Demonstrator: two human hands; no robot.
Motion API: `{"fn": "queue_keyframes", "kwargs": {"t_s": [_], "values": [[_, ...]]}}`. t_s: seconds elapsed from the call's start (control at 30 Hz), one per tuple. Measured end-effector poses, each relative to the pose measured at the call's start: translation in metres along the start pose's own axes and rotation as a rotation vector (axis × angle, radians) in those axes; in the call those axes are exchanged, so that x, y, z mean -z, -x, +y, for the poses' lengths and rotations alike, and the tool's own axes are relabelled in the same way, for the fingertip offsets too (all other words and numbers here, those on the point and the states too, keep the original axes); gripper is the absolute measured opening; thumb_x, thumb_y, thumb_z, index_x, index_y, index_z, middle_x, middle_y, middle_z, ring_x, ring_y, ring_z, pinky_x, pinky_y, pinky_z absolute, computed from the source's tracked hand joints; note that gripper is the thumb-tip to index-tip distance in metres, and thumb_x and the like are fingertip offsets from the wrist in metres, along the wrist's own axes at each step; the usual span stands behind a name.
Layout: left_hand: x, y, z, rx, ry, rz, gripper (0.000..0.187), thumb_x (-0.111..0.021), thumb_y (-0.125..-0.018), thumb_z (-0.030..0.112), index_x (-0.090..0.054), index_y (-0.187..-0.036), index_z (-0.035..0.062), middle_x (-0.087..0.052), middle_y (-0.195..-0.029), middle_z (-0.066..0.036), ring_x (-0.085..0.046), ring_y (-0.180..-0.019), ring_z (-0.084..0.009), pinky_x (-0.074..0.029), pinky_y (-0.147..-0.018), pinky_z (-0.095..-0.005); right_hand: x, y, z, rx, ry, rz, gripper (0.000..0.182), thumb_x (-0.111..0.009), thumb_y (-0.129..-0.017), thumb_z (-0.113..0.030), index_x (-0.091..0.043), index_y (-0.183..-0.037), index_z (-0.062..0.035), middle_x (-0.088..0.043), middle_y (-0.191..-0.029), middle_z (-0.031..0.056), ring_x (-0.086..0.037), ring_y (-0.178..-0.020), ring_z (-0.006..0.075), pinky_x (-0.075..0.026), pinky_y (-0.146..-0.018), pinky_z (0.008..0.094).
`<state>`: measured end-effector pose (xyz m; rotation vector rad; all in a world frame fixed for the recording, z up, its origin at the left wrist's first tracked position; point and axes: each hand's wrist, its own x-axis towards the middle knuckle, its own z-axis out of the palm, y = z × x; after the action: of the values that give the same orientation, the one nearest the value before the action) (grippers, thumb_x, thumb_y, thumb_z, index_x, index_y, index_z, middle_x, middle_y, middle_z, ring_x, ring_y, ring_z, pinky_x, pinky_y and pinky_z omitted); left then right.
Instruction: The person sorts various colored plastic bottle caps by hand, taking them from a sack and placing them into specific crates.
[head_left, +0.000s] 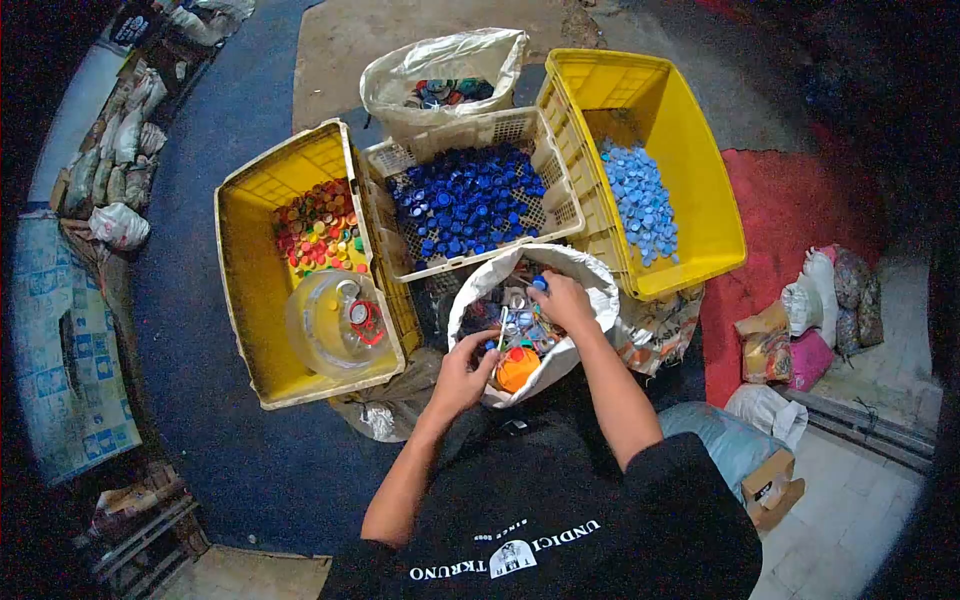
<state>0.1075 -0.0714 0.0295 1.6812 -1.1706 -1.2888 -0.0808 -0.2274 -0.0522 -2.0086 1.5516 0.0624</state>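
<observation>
Both hands work inside a white sack [606, 290] filled with mixed plastic bits. My right hand [566, 305] pinches a blue bottle cap [540, 283] at the sack's far right side. Over the sack's left rim, my left hand [463, 372] has its thumb and fingers closed around another small blue cap [490, 346]. An orange round lid [517, 369] lies close to the left fingertips. Pale, clear and coloured pieces fill the middle of the sack, too small to name singly.
Beyond the sack, a white crate [480, 256] holds dark blue caps. A yellow crate [245, 250] at left contains red, yellow and green caps and a clear round container [325, 325]; another yellow crate [700, 200] holds light blue caps. A cap-filled sack [385, 80] stands behind.
</observation>
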Motion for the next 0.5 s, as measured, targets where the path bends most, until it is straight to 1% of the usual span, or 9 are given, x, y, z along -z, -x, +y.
{"fn": "queue_keyframes", "kwargs": {"t_s": [0.03,0.1,0.17,0.2,0.27,0.3,0.33,0.43,0.5], "values": [[-0.004,-0.001,-0.007,0.042,0.098,0.004,0.029,-0.055,-0.091,0.016,-0.059,-0.116,0.0012,-0.064,-0.097,-0.013,-0.06,-0.083,-0.0205,-0.047,-0.076,-0.031,0.011,0.013,-0.005,0.003,0.004,0.006,0.04,-0.064,-0.084,-0.039,-0.063,-0.106,-0.0053,-0.066,-0.096,0.0196,-0.063,-0.093,0.0374,-0.05,-0.08,0.0456],[-0.018,-0.01,-0.03,-0.054,0.19,0.036,0.027,-0.049,-0.093,0.014,-0.058,-0.115,0.0007,-0.062,-0.095,-0.011,-0.056,-0.082,-0.0166,-0.046,-0.077,-0.029,0.028,0.037,-0.012,0.051,-0.278,0.013,0.037,-0.065,-0.084,-0.038,-0.063,-0.099,-0.004,-0.066,-0.092,0.0187,-0.063,-0.089,0.0367,-0.049,-0.076,0.0442],[-0.026,-0.023,-0.032,0.136,0.38,-0.019,0.026,-0.048,-0.094,0.016,-0.057,-0.111,-0.0002,-0.062,-0.096,-0.011,-0.056,-0.086,-0.0164,-0.045,-0.08,-0.0294,0.037,0.057,-0.018,0.091,-0.376,0.062,0.031,-0.069,-0.083,-0.032,-0.065,-0.099,-0.0056,-0.065,-0.088,0.0164,-0.063,-0.084,0.0354,-0.049,-0.072,0.0422],[-0.033,-0.03,-0.032,0.026,0.34,0.056,0.025,-0.05,-0.094,0.02,-0.059,-0.106,-0.0003,-0.063,-0.097,-0.011,-0.058,-0.087,-0.0179,-0.046,-0.08,-0.0308,0.038,0.065,-0.02,0.163,-0.366,0.167,0.027,-0.069,-0.082,-0.028,-0.065,-0.097,-0.0049,-0.064,-0.087,0.0153,-0.063,-0.081,0.033,-0.049,-0.071,0.0402],[-0.043,-0.04,-0.019,0.041,0.291,0.036,0.026,-0.053,-0.094,0.022,-0.059,-0.106,0.0006,-0.061,-0.092,-0.009,-0.056,-0.082,-0.0155,-0.045,-0.076,-0.0288,0.042,0.079,-0.026,0.21,-0.338,0.287,0.021,-0.07,-0.079,-0.014,-0.066,-0.098,-0.0048,-0.064,-0.087,0.0137,-0.063,-0.082,0.031,-0.05,-0.071,0.038],[-0.046,-0.044,-0.01,0.058,0.238,0.019,0.027,-0.056,-0.093,0.025,-0.06,-0.105,0.0016,-0.059,-0.086,-0.007,-0.053,-0.077,-0.0131,-0.045,-0.072,-0.0268,0.045,0.084,-0.029,0.212,-0.334,0.293,0.021,-0.07,-0.079,-0.014,-0.066,-0.098,-0.0048,-0.064,-0.087,0.0137,-0.063,-0.082,0.031,-0.05,-0.071,0.038],[-0.049,-0.045,-0.001,-0.099,0.154,0.054,0.034,-0.062,-0.09,0.032,-0.062,-0.104,0.001,-0.063,-0.086,-0.007,-0.056,-0.077,-0.0136,-0.047,-0.073,-0.0291,0.048,0.089,-0.031,0.249,-0.304,0.318,0.023,-0.069,-0.08,-0.015,-0.065,-0.101,-0.007,-0.064,-0.089,0.0127,-0.063,-0.083,0.0321,-0.05,-0.071,0.0395],[-0.05,-0.043,0.023,-0.167,0.139,0.018,0.036,-0.066,-0.087,0.032,-0.063,-0.105,0.001,-0.066,-0.088,-0.007,-0.058,-0.078,-0.0138,-0.048,-0.074,-0.0299,0.051,0.102,-0.042,0.272,-0.226,0.319,0.026,-0.063,-0.082,-0.012,-0.062,-0.107,-0.0073,-0.064,-0.097,0.0127,-0.063,-0.088,0.033,-0.051,-0.076,0.0406],[-0.045,-0.04,0.025,-0.061,0.099,-0.005,0.036,-0.068,-0.086,0.033,-0.064,-0.102,0.0011,-0.066,-0.084,-0.007,-0.058,-0.075,-0.0126,-0.048,-0.071,-0.0287,0.047,0.104,-0.046,0.318,-0.294,0.348,0.026,-0.059,-0.083,-0.011,-0.061,-0.108,-0.0041,-0.063,-0.102,0.0163,-0.062,-0.093,0.0341,-0.051,-0.078,0.0395]]}}
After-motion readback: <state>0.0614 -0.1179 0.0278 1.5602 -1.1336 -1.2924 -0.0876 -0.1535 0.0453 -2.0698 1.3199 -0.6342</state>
